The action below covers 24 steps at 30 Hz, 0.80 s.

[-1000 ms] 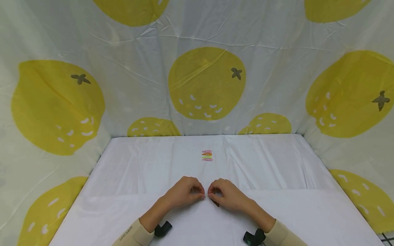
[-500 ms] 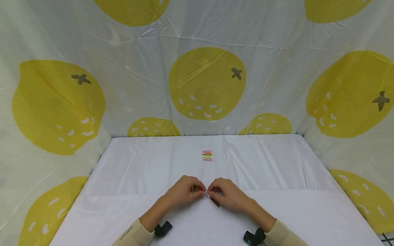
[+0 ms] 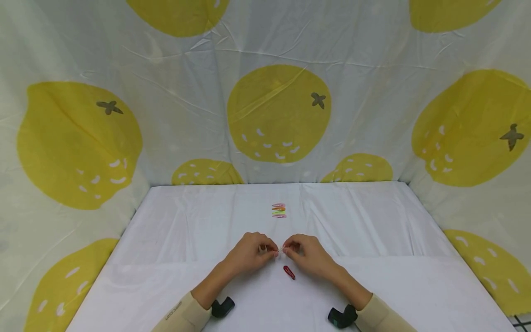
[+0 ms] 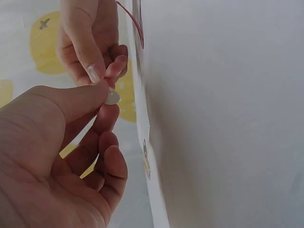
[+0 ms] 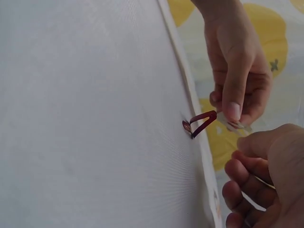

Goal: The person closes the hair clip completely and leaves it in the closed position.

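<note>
Right hand (image 3: 309,255) farther from red clip (image 3: 289,272)

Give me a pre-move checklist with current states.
1. Left hand pinching the pale piece: ok.
2. Right hand also on the piece: ok, appears to pinch its other end.
3. Pale piece fully visible: not ok, partly covered by the hands.
4. Red clip resting on the table: cannot tell.
5. Four-clip row clear of both hands: ok, beyond them.

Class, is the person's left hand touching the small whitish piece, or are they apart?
Touching: the left wrist view shows the left hand pinching the whitish piece between thumb and finger.
</note>
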Each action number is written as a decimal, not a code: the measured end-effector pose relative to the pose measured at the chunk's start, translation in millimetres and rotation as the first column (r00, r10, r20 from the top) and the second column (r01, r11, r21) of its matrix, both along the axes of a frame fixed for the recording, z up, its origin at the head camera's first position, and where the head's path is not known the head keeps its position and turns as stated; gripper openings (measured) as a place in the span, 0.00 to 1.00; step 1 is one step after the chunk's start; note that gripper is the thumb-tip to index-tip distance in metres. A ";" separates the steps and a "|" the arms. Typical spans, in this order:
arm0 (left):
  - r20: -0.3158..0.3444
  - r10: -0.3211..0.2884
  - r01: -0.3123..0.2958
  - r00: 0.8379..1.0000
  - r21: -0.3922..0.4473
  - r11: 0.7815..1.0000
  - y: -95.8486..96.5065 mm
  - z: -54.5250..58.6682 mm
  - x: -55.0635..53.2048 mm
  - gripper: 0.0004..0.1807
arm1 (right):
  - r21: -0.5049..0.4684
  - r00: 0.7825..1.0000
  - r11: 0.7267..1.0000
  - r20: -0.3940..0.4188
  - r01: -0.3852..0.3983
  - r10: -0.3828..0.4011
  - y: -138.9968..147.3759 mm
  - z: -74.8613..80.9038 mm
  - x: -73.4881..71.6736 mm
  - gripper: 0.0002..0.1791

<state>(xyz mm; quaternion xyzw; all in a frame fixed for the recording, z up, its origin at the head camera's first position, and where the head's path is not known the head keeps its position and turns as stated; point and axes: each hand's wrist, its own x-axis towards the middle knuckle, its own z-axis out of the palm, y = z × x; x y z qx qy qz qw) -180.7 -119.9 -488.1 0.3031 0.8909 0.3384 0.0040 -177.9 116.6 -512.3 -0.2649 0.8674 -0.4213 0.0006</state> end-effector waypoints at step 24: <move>0.004 0.208 -0.205 0.978 0.186 0.961 29.5 3.9 -16.3 0.06 | -0.097 0.976 0.982 -0.131 0.164 -0.176 -8.2 8.3 -9.9 0.10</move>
